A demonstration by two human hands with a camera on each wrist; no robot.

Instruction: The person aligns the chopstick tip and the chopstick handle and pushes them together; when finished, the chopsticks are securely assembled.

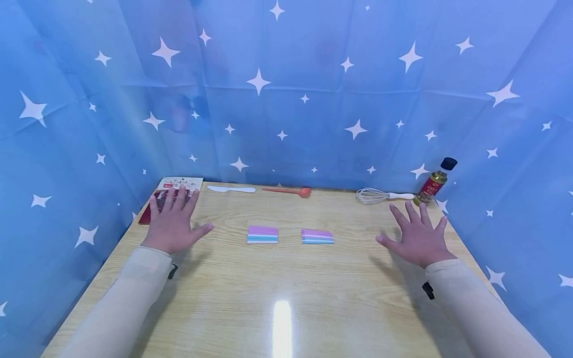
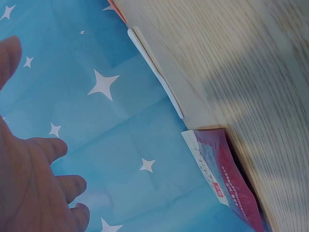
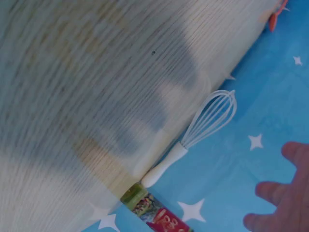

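Red packet (image 1: 166, 203) at the worktop's (image 1: 286, 278) far-left corner — long axis running away from the person, top end toward the backdrop. Left hand (image 1: 173, 223) hovers over its near end, fingers spread, gripping nothing. Right hand (image 1: 416, 236), equally splayed and empty, sits far across — just short of the whisk (image 1: 380, 196).

The counter (image 1: 277, 278) is pale wood-grain laminate, smooth and glossy enough to throw back a bright patch of light. Behind it hangs a thin blue backdrop (image 1: 286, 99), creased like plastic sheeting with a faint sheen. The whisk (image 1: 378, 196) has fine metal wires on a smooth white plastic handle; the packet (image 1: 167, 199) is glossy printed card.
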